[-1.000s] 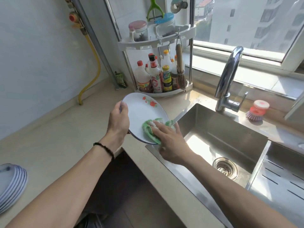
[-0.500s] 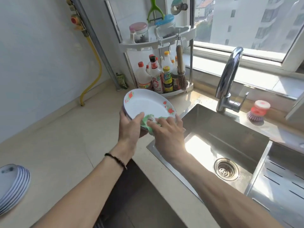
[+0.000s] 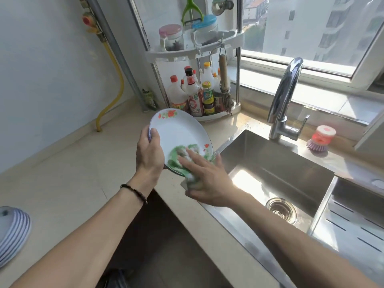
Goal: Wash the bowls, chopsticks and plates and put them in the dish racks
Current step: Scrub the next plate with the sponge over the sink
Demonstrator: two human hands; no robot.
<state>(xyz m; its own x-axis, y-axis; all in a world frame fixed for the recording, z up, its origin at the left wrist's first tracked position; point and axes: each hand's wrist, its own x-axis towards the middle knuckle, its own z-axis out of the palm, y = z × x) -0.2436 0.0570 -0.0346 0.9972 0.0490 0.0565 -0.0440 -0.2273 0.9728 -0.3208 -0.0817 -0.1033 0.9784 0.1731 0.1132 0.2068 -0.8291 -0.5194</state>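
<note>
A white plate (image 3: 178, 132) with red flower prints is held tilted over the counter edge, just left of the sink. My left hand (image 3: 149, 152) grips its left rim, thumb on the face. My right hand (image 3: 205, 179) presses a green scouring cloth (image 3: 178, 154) against the plate's lower right part; the cloth is blurred with motion. A stack of several white plates (image 3: 12, 231) with blue rims lies at the far left of the counter.
The steel sink (image 3: 276, 169) with a drain (image 3: 281, 209) lies to the right, the tap (image 3: 284, 96) behind it. A slotted steel tray (image 3: 353, 229) fills the right basin. A corner shelf with bottles (image 3: 197, 94) stands behind the plate. A pink dish brush (image 3: 320, 138) sits by the window.
The plate has turned in my left hand, its flower print now at the top. My right hand has slid the cloth down to the plate's lower right rim.
</note>
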